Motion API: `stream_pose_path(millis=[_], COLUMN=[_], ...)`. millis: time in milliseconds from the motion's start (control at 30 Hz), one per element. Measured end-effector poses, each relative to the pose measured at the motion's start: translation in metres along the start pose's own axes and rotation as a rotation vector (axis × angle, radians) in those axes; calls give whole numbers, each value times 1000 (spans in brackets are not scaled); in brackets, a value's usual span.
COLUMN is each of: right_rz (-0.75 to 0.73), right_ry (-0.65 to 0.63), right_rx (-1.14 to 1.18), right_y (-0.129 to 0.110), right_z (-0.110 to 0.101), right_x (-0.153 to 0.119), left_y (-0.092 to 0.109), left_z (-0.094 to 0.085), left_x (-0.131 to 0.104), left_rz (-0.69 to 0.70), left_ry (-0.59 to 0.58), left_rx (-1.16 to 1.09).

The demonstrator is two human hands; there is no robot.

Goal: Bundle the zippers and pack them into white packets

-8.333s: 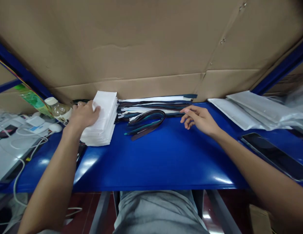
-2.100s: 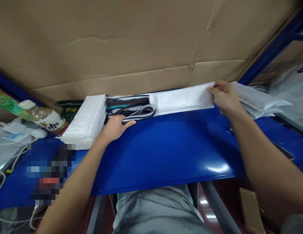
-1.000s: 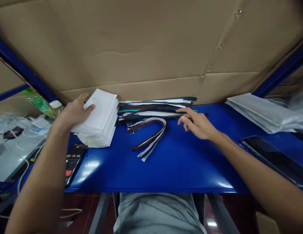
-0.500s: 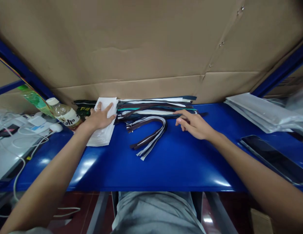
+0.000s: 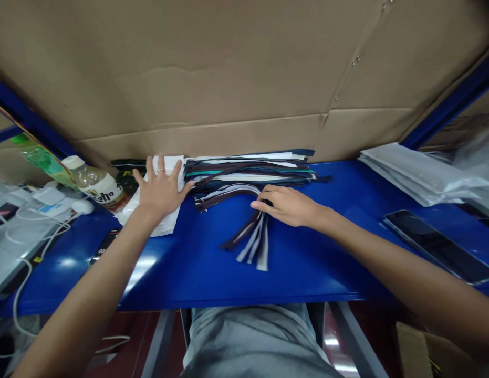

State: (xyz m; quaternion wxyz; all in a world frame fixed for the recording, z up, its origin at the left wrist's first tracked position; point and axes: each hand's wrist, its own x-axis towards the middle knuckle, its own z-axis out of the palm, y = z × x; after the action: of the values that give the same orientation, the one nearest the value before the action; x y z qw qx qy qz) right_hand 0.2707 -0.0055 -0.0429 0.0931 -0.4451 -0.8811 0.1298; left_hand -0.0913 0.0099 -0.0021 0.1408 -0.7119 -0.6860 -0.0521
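Note:
My left hand, a ring on one finger, lies with fingers spread over a stack of white, paper-like sheets or bags. Near the middle of the blue table, my right hand pinches a bent bundle of brown, white and grey zippers at its curve. Loose ends of that bundle fan out below the fingers; its other end points left. Behind it, a long pile of dark, white and teal zippers lies flat along the cardboard wall.
Left of the stack are a labelled bottle, a green bottle, tangled white cables and chargers, and a partly hidden dark device. Clear plastic bags and a phone lie to the right. Cardboard rises behind the table.
My right hand has moved left and closed on the zipper bundle, whose loose ends have swung right and spread. My left hand has shifted slightly right, and the white stack has skewed.

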Motion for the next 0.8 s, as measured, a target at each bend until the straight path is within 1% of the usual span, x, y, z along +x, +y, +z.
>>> stream_pose_path(millis=[33,67,133,200,267,333,400,500,567,633,800], right_rz=[-28,-61,-136,-206,-259,-285,-272,-197,-145,-128,-235], right_ry=[7,12,13,-1,0,4,1,0,-10,-41,-147], right_rx=[11,19,42,78,111,134,149,176,185,173,83], right_y=[5,11,24,36,44,48,48,48,50,57,80], right_z=[-1,-2,-5,-9,-14,-18,-19,-18,-18,-20,-27], right_x=[2,4,5,4,-1,-8,-16,-26,-30,-34,-42], left_y=[13,26,47,58,56,46,34,24,22,24,31], left_z=[-6,-11,-14,-11,-3,4,9,10,8,6,4], left_x=[-8,-16,-30,-39,-42,-39,-35,-27,-24,-23,-28], left_rz=[79,187,405,528,565,594,604,631,672,697,742], left_ry=[76,86,15,-95,-182,-233,-242,-277,-314,-313,-262], left_rx=[-23,-54,-83,-73,-72,-115,-167,-194,-180,-151,-58])
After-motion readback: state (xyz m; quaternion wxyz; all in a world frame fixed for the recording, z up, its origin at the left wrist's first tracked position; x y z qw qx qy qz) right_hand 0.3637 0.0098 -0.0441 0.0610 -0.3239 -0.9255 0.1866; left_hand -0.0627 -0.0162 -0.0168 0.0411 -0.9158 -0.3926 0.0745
